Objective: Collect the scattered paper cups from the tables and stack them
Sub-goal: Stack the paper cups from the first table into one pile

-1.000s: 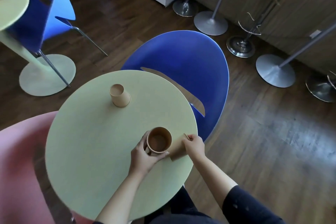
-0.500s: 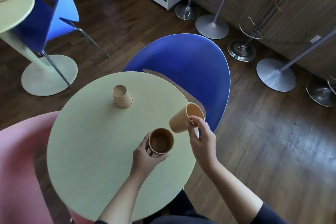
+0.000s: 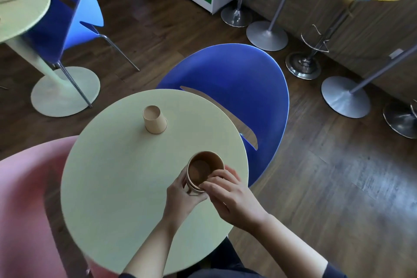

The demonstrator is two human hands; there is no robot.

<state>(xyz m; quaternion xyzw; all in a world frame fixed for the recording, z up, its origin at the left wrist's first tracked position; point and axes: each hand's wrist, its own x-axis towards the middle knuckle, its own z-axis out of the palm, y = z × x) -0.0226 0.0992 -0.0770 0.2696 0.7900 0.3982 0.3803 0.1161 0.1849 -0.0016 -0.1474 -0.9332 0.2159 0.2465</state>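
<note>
A brown paper cup stack (image 3: 204, 170) stands mouth up over the right part of the round pale green table (image 3: 117, 187). My left hand (image 3: 182, 196) wraps its left side from below. My right hand (image 3: 228, 194) grips the rim on the right, fingers curled over the top cup nested in it. A single paper cup (image 3: 154, 119) stands upside down near the table's far side, well apart from both hands. Another pale object lies on the second green table (image 3: 20, 7) at the far left, too cut off to identify.
A blue chair (image 3: 237, 88) is tucked against the table's far right edge. A pink chair (image 3: 24, 198) sits at the left. Another blue chair (image 3: 67, 13) stands by the second table. Metal stool bases (image 3: 345, 97) line the wooden counter at the right.
My right hand lifted a cup off the table's right edge, turned it mouth up and brought it down into the cup in my left hand. The upside-down cup stayed put.
</note>
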